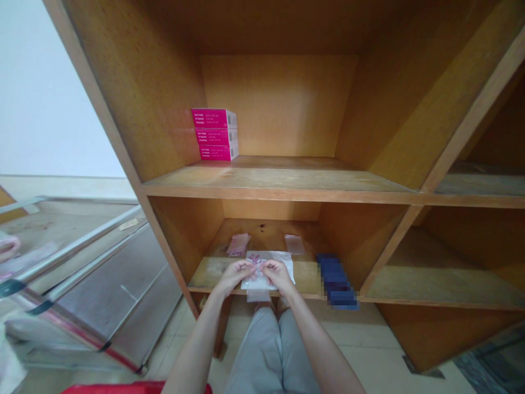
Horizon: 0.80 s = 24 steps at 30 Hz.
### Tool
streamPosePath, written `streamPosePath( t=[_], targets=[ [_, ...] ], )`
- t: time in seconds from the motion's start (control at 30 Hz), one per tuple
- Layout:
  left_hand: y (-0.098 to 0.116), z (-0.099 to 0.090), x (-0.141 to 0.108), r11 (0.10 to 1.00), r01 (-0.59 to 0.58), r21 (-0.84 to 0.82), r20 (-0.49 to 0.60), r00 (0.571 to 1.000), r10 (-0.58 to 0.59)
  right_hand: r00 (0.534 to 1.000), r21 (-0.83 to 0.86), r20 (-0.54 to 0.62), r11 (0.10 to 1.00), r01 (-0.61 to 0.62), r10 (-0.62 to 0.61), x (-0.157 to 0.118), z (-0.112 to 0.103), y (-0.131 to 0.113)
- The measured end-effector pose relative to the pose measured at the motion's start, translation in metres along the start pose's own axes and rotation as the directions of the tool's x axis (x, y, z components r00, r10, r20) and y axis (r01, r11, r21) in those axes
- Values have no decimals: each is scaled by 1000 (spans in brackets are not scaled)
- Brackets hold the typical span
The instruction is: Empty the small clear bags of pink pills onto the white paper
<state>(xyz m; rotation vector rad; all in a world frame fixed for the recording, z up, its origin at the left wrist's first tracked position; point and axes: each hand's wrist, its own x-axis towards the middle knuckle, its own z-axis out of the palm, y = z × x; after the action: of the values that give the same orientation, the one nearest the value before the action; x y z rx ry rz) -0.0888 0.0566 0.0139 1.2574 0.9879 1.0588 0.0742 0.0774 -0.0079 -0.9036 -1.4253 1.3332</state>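
Note:
On the lower shelf lies a white sheet [282, 257] with small pink pieces [255, 258] scattered on its upper left part. Over it, my left hand [239, 272] and my right hand [277, 273] nearly meet, fingertips pinched together; what is between them is too small to name. A clear plastic bag [258, 295] hangs over the shelf's front edge just below the sheet. Behind the sheet, a stack of pink-tinted bags [238, 244] lies at the left and a stack of clear bags [294, 244] at the right.
A blurred dark blue object [337, 282] sits at the right, overhanging the shelf edge. Three stacked pink boxes [214, 135] stand on the upper shelf [287, 178]. At the left is a metal-framed cart [110, 290]; something red [118, 388] shows at the bottom.

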Motion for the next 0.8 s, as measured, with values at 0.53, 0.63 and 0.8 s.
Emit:
streamPosePath(
  t=[0.53, 0.63, 0.8],
  targets=[
    [-5, 2, 2, 998, 11, 57, -63, 998, -7, 999, -18, 45, 1000, 5, -4, 3, 3, 6],
    [-4, 3, 3, 998, 17, 59, -66, 998, -13, 999, -14, 40, 1000, 6, -6, 2, 3, 6],
    [-5, 4, 3, 998, 20, 61, -73, 997, -16, 999, -10, 32, 1000, 6, -6, 2, 3, 6]
  ],
)
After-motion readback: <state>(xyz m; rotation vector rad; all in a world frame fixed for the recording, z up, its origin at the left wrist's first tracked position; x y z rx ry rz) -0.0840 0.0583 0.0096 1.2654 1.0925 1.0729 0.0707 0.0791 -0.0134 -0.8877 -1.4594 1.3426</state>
